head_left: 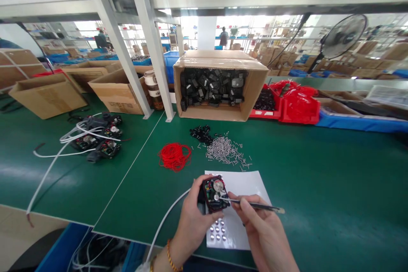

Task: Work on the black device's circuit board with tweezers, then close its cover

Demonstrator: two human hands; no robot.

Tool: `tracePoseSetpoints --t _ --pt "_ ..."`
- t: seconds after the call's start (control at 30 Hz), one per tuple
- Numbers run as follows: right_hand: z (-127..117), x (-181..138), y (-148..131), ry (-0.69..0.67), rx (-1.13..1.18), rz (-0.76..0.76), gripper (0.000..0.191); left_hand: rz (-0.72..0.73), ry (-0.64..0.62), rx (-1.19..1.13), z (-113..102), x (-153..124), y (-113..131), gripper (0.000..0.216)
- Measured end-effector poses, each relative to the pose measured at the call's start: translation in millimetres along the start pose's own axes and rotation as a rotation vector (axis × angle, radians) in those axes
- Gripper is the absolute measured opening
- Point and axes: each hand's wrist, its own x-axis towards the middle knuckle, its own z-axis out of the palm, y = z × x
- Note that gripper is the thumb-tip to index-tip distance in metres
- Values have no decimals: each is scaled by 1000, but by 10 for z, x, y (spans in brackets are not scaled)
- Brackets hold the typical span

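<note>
My left hand (195,216) is closed around a small black device housing (216,194). Its open face is turned up, with a circuit board, wires and round silvery parts inside, and a white cable (167,216) runs down from it. In my right hand (264,225) is a pair of tweezers (255,205), pinched between the fingers, the tip touching or just over a small round silver part in the housing. Below both hands lies a white sheet (237,238) with rows of silver round dots (218,233), partly covered by my left hand.
Beyond the sheet lie loose screws (223,149), small black parts (200,134) and red rings (175,156). A cardboard box (219,61) of black housings stands behind. Cabled devices (102,136) lie left. Red bins (299,104), a blue tray (357,121) and a fan (344,36) are right.
</note>
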Motion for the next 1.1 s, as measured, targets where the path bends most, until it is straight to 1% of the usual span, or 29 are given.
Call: tracePoseSetpoints --t 0.17,0.37,0.57,0.97,1.1 --pt "64 12 -53 39 -75 -23 26 2 -2 52 -8 13 5 79" --pt "118 14 -135 45 -152 -44 24 10 -2 63 -5 11 53 74" --pt "140 8 -145 47 -220 -53 26 -11 8 49 -6 17 86 76" --pt "153 44 -102 49 -243 -75 27 -7 10 26 -11 20 101 73" --pt "112 54 -112 30 -246 -50 29 3 7 38 -15 20 93 70"
